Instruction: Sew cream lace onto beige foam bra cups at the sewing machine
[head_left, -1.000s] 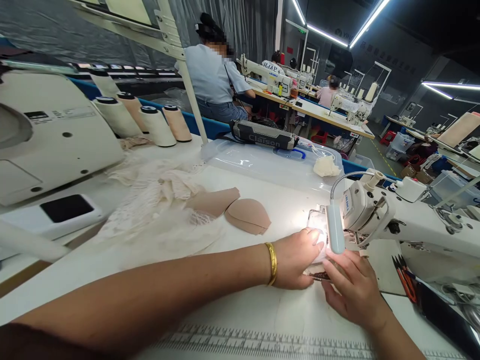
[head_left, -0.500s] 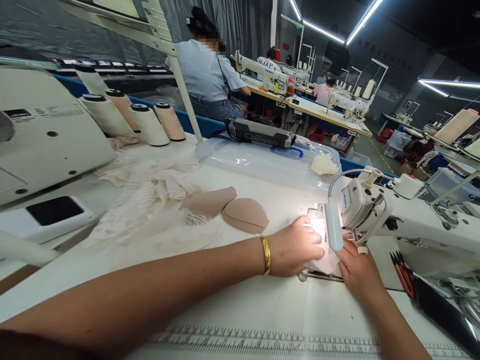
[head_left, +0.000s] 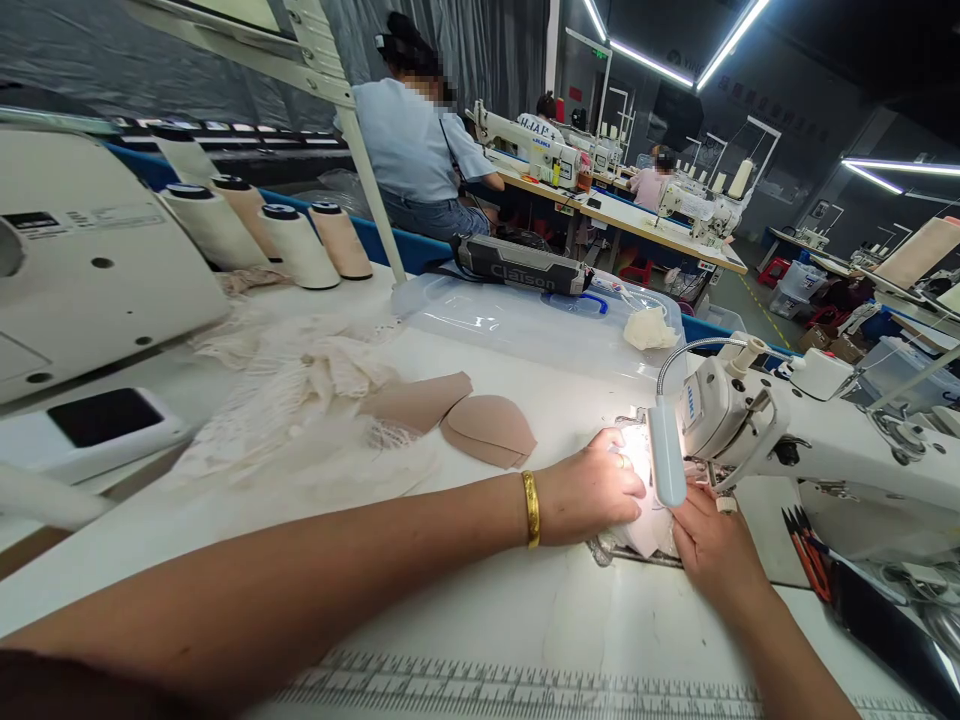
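Under the bright lamp head (head_left: 666, 455) lies a piece of pale pink fabric (head_left: 643, 530) on the bed of a white sewing machine (head_left: 757, 420). My left hand (head_left: 591, 497), with a gold bangle at the wrist, has its fingers bent down onto the fabric's left side. At the right edge, close to the needle area, my right hand (head_left: 712, 540) holds the fabric with its fingers close together. The lamp hides the stitching spot and part of those fingertips. Two beige bra cups (head_left: 489, 430) rest on the table to the left, beside sheer cream lace (head_left: 300, 385).
Thread cones (head_left: 300, 245) stand at the back left near another white machine (head_left: 97, 260). A clear plastic lid (head_left: 480, 320) lies behind the cups. Red-handled snips (head_left: 810, 560) and a black phone (head_left: 885, 620) are at the right. A ruler strip (head_left: 525, 680) runs along the front edge.
The pale fabric has shifted slightly toward me and turned a little under the lamp. Both hands have moved very slightly with it and keep contact.
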